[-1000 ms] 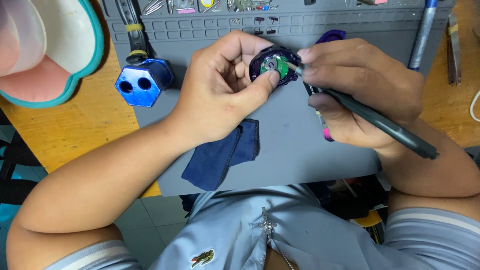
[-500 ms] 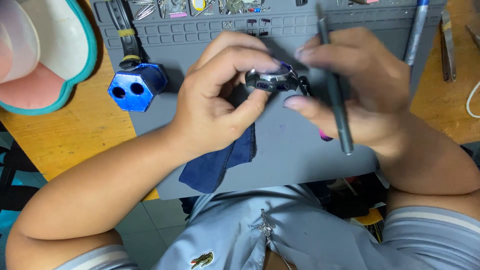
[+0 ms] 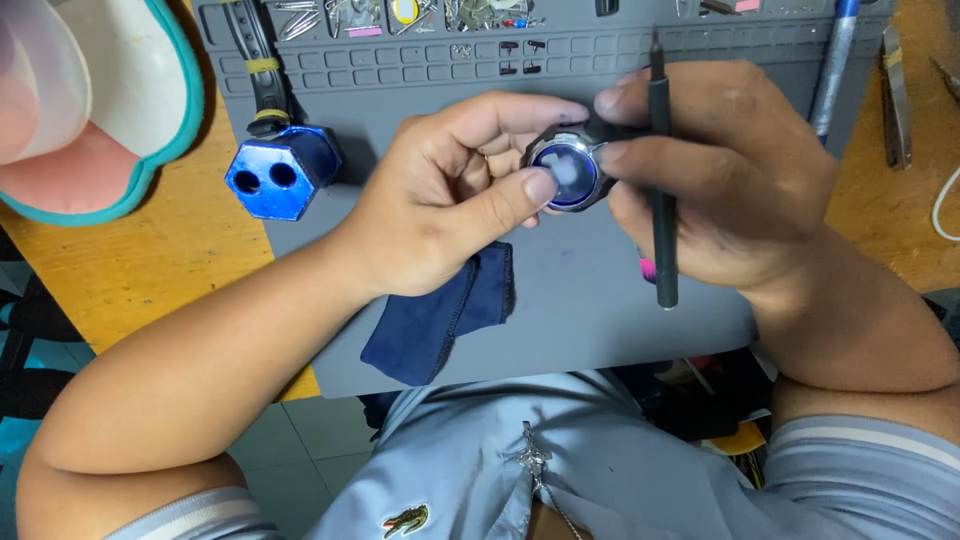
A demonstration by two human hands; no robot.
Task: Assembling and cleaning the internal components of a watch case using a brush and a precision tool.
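left hand (image 3: 440, 215): thumb and forefinger pinch the round watch case (image 3: 565, 172) at its rim, crystal up, likely to steady it.
right hand (image 3: 720, 185): fingertips pressed on the case's far edge; a dark pen-like tool (image 3: 661, 190) lies clamped under the fingers, tip pointing away, apparently parked.
watch case: held between both grips, above the grey work mat (image 3: 600, 320).
below the grip: dark blue cloth (image 3: 445, 320) on the mat.
left of the grip: blue hexagonal block (image 3: 278, 172).
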